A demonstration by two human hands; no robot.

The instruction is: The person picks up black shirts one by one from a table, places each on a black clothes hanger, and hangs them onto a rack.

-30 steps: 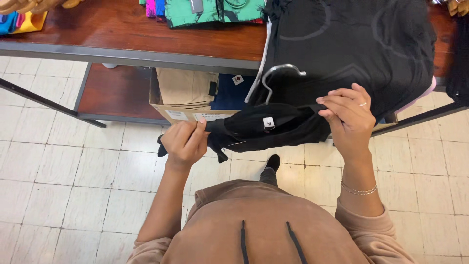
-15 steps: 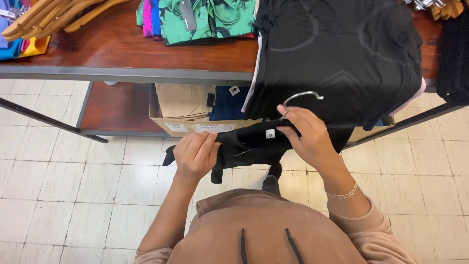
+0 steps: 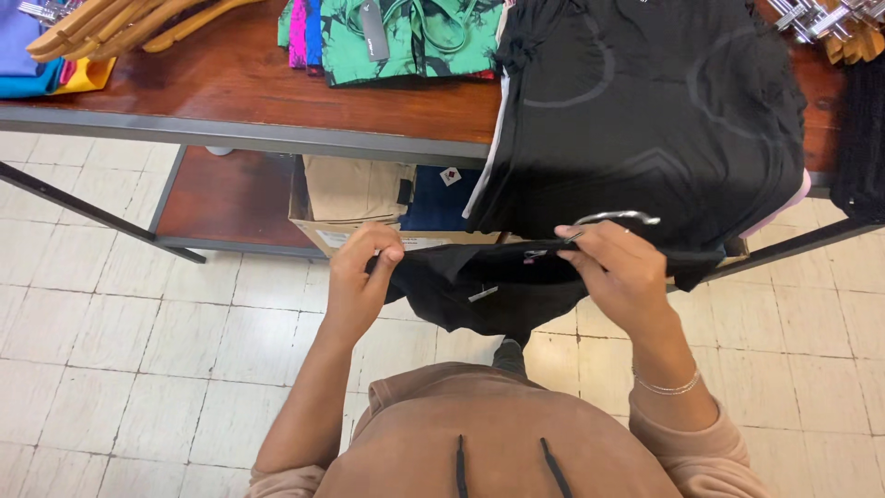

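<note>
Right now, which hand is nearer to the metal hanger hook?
The right hand. It grips the black garment just under the metal hanger hook, nearly touching it. The left hand holds the garment's other end, well away from the hook.

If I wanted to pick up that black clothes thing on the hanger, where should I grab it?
Probably by the metal hook, coming from above: it sticks up clear of the cloth, so fingers can curl round it. The black garment itself is floppy and sags in the middle. Right now the left hand pinches one end and the right hand holds the other, just under the hook.
</note>
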